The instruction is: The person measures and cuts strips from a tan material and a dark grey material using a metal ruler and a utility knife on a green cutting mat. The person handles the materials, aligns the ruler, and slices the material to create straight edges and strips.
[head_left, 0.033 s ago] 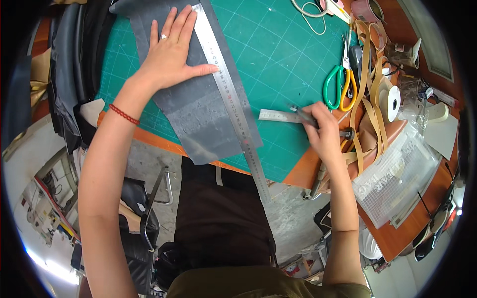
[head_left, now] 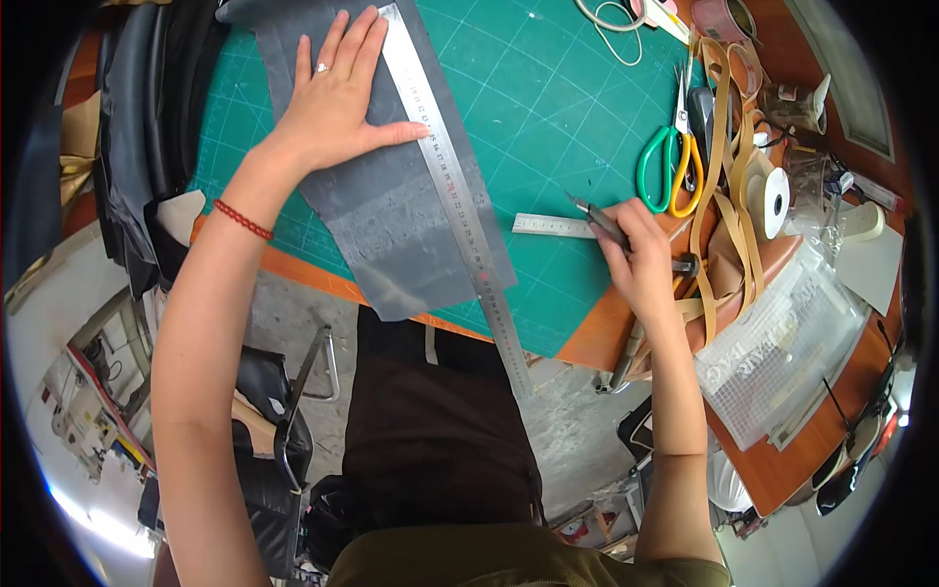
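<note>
My left hand lies flat, fingers spread, on a grey sheet of material on the green cutting mat. Its thumb touches a long steel ruler that runs diagonally over the sheet and past the table's near edge. My right hand is closed around a slim dark knife-like tool, its tip pointing up-left. That hand rests at the right end of a short steel ruler on the mat.
Green and yellow scissors lie right of the mat. Tan straps, a white tape roll and a clear plastic bag crowd the orange table's right side. Dark material hangs at the left; a chair stands below.
</note>
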`<state>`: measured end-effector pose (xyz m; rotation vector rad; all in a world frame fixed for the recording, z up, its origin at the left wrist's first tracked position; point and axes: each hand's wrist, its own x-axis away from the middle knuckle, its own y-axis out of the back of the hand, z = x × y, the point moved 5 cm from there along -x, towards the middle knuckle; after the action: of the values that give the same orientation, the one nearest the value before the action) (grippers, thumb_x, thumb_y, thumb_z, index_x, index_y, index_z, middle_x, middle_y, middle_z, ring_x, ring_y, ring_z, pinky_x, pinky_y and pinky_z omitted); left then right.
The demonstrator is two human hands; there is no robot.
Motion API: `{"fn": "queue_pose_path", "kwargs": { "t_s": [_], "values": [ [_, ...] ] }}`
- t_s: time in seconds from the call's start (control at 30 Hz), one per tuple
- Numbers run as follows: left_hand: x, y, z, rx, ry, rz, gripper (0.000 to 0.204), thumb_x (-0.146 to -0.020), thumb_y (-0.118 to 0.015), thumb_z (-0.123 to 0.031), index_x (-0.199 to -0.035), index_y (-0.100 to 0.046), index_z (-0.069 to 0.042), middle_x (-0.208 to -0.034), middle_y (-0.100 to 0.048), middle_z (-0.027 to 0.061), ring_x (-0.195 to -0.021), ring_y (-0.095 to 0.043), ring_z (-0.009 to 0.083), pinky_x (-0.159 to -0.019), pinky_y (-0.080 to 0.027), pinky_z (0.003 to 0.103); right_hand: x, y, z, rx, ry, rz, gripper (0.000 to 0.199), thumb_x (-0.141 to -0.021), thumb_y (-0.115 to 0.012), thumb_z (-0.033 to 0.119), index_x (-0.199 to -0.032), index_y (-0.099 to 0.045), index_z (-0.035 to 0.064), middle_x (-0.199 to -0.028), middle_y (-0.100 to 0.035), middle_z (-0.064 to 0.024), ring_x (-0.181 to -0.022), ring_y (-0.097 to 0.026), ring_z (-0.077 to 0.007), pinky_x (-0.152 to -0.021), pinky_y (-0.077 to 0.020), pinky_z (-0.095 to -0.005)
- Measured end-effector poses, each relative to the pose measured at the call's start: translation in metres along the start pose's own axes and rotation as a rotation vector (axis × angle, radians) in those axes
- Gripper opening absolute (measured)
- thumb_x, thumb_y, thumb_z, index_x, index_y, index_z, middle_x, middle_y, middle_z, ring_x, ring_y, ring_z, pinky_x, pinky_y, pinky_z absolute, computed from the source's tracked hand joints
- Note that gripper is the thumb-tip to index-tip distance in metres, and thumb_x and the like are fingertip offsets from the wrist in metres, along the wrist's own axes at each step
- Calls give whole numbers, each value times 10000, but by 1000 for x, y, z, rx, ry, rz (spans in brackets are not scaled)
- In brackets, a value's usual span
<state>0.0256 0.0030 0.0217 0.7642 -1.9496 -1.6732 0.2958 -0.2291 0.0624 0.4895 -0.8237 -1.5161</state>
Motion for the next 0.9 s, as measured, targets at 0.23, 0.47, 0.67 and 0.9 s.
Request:
{"fn": "queue_pose_path", "kwargs": {
  "t_s": [0.23,0.47,0.67,0.9],
  "values": [
    [-1,-3,2,-11,-65,11,1400,-599,-718,-851,-1608,-122,-84,-1669,-136,144,-1557,-45,359,-1232,-34,620,-7,-5,16,157,195,-105,259,-736,-716,3,-967,-658,105,-909,-583,-71,-860,-617,-289,-688,-509,-406],
    [-2,-5,5,-55,-62,32,1408,-599,-717,-855,-1608,-111,-84,-1672,-123,151,-1558,-47,355,-1237,-46,610,-17,-16,20,166,223,-143,252,-738,-723,20,-960,-662,122,-935,-585,-53,-856,-615,-277,-679,-511,-402],
    [-4,4,0,-76,-30,79,1389,-619,-727,-822,-1603,-125,-49,-1670,-133,163,-1556,-69,357,-1228,-83,616,-19,-13,17,111,170,-97,232,-764,-711,15,-971,-668,110,-956,-595,-67,-857,-630,-300,-705,-527,-407],
    [-5,18,-16,-109,43,121,1369,-625,-746,-782,-1571,-191,37,-1653,-190,173,-1551,-101,362,-1214,-103,636,-53,12,25,-31,60,-324,206,-926,-675,104,-1120,-699,40,-1021,-681,-158,-891,-679,-305,-756,-533,-385]
  ]
}}
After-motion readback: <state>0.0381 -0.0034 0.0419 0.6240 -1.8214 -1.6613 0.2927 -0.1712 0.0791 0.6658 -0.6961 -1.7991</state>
